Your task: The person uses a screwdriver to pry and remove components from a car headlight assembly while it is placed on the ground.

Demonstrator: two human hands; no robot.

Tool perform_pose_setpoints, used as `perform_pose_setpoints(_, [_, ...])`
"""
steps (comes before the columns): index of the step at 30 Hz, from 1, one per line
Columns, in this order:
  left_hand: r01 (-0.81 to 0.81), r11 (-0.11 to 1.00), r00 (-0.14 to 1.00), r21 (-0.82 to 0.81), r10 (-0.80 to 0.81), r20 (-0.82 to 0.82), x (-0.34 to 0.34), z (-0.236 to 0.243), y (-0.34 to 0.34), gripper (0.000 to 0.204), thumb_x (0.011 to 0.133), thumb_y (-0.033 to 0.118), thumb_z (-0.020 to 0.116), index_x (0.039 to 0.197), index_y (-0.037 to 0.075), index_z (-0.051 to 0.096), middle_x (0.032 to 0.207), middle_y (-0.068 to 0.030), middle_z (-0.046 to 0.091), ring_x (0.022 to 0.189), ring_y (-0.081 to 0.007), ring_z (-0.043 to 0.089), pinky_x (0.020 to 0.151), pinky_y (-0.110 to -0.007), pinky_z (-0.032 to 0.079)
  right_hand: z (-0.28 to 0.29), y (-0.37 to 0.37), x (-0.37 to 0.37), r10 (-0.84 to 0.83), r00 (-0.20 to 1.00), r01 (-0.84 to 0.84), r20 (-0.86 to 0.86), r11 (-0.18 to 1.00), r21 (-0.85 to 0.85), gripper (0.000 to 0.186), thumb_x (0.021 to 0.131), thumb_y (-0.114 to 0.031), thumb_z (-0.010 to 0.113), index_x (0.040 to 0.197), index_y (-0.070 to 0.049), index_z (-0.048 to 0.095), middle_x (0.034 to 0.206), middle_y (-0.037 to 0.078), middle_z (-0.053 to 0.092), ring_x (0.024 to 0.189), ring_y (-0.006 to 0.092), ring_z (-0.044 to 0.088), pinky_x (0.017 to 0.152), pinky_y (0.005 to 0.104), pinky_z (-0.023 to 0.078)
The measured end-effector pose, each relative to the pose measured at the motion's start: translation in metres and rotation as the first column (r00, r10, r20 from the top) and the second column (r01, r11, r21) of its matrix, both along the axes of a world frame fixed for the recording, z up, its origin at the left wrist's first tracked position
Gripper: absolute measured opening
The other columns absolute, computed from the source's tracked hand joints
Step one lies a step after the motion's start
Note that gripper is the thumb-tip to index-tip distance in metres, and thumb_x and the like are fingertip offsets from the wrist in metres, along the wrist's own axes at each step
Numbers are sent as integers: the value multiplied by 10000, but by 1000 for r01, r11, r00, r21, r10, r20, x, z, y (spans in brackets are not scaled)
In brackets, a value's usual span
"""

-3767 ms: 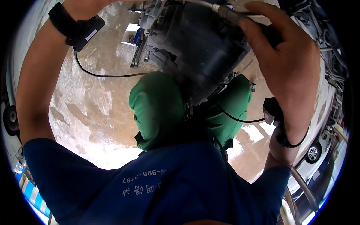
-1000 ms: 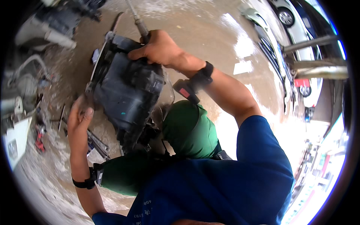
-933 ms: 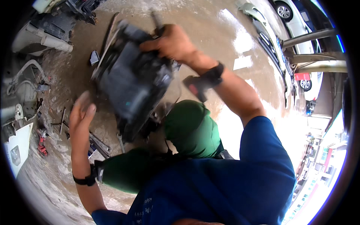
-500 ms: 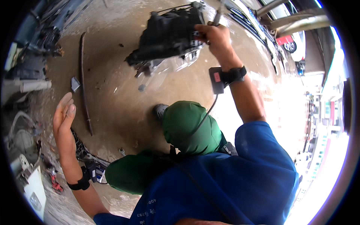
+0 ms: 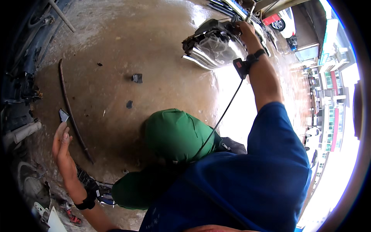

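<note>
A car headlight (image 5: 216, 48) with a clear lens and black housing hangs well off to my right, at arm's length. My right hand (image 5: 244, 33) is closed on the upper right edge of its housing. A thin metal rod (image 5: 251, 12) sticks up beside that hand; whether the fingers hold it too, I cannot tell. To the left, my left hand (image 5: 63, 149) is raised with fingers stretched out and nothing in it. A small silver wedge-shaped piece (image 5: 63, 115) shows just beyond its fingertips.
A long dark curved strip (image 5: 70, 106) lies on the wet brown floor. Two dark broken bits, one a small bracket (image 5: 137, 78), lie farther in. Car parts and a white tube (image 5: 27, 131) line the left side. A white car (image 5: 286, 23) stands far right.
My right hand has swung the headlight to the right, and it has turned so its lens now shows. A small bracket has come into view on the floor. My left hand stays outstretched.
</note>
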State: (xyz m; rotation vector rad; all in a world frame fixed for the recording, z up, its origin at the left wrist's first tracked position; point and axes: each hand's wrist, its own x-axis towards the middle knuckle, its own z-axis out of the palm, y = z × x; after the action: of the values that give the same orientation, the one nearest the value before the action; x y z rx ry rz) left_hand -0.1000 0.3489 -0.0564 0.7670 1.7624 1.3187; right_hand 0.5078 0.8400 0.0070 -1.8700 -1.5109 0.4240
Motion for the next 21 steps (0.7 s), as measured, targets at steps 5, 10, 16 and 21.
perform_pose_setpoints(5, [-37,999,998,-5,37,54,8,-5,-10,471,975,255,542,1344,-36,506,1357,-136,532,1274,-236,478,1037,-351,352,-40,-38,-27,-52,987,41,-155,996,-73,220,786,-192,697,743,21,659,692,143,635,567,203,617,499,369,467])
perform_pose_setpoints(10, [-47,999,997,-20,48,58,4,-16,-14,473,976,260,538,1345,-34,502,1360,-135,529,1278,-238,475,1031,-353,360,-140,-122,-15,-288,764,-49,-577,866,-497,141,907,-120,600,789,-48,576,631,57,540,491,169,518,414,296,382])
perform_pose_setpoints(16, [-53,997,998,-52,55,27,-4,-9,-24,476,979,273,528,1349,-24,499,1376,-127,518,1275,-241,479,1025,-353,365,-226,-165,-10,-540,585,19,-605,755,-655,130,928,-116,548,811,-61,540,665,29,516,500,127,463,400,241,340])
perform_pose_setpoints(21, [-183,983,983,-33,183,8,-16,8,-37,433,974,250,534,1324,-4,533,1356,-121,545,1236,-228,516,997,-342,401,-255,-134,-17,-501,626,111,-597,815,-568,144,911,-153,552,779,-97,542,626,23,512,462,140,452,369,255,312])
